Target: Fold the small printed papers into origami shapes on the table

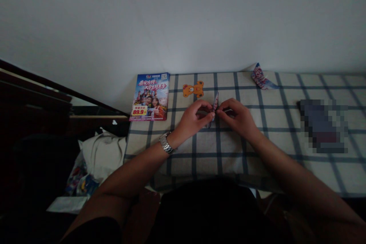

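Note:
Both my hands meet over the checked tablecloth, around a small folded paper point(215, 101) with printed colours like the leaflets. My left hand point(198, 114), a metal watch point(167, 143) on its wrist, pinches the paper from the left. From the other side, the thumb and fingertips of my right hand point(236, 114) pinch its right edge. The paper stands narrow and upright, its lower part partly behind my left fingers. Just beyond my left hand lies a flat orange teddy bear cutout point(193, 89). At the back right rests another folded printed paper point(261, 78), its tips pointing up and right.
A stack of printed leaflets point(150, 97) lies at the table's back left corner. On the right is a blurred-out dark flat object point(323, 126). The checked tablecloth point(183, 160) reaches the wall point(183, 19). Left of the table, below, sits a white bag point(104, 152).

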The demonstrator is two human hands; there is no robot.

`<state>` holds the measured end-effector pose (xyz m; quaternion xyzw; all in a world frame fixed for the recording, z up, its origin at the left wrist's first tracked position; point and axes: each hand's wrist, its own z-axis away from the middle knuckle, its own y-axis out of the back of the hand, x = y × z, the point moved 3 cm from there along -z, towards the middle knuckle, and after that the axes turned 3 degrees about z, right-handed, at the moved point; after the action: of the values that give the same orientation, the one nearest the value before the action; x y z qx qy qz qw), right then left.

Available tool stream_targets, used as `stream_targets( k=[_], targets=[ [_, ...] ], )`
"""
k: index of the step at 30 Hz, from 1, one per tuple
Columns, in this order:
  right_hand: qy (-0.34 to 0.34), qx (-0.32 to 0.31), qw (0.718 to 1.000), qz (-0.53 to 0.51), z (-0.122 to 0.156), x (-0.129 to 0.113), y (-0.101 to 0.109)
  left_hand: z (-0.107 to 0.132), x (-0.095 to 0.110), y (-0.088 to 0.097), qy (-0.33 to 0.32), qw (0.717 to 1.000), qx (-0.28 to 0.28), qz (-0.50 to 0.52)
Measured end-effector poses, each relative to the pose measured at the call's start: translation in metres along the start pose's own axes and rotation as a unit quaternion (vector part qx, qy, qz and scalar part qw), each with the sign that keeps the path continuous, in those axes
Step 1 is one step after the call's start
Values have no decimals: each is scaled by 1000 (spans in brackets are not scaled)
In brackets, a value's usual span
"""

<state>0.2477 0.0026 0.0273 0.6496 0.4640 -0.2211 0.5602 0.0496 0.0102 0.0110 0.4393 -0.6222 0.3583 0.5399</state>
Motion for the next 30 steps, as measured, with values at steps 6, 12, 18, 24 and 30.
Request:
stream_targets(
  k=[6, 12, 18, 24, 30],
  targets=[
    [-25, -24, 999, -38, 2, 4, -3, 0, 1, 0, -1, 1000, -14, -26],
    [-43, -32, 994, -92, 3, 6, -7, -2, -2, 2, -17, 999, -25, -28],
    [-44, -47, 993, -102, 3, 2, -7, -3, 0, 2, -37, 998, -33, -41],
    [-55, -48, 993, -94, 2, -1, -7, -1, 1, 0, -23, 998, -43, -28],
    [-63, -54, 993, -80, 2, -2, -7, 0, 1, -1, -23, 999, -23, -44]
  ],
)
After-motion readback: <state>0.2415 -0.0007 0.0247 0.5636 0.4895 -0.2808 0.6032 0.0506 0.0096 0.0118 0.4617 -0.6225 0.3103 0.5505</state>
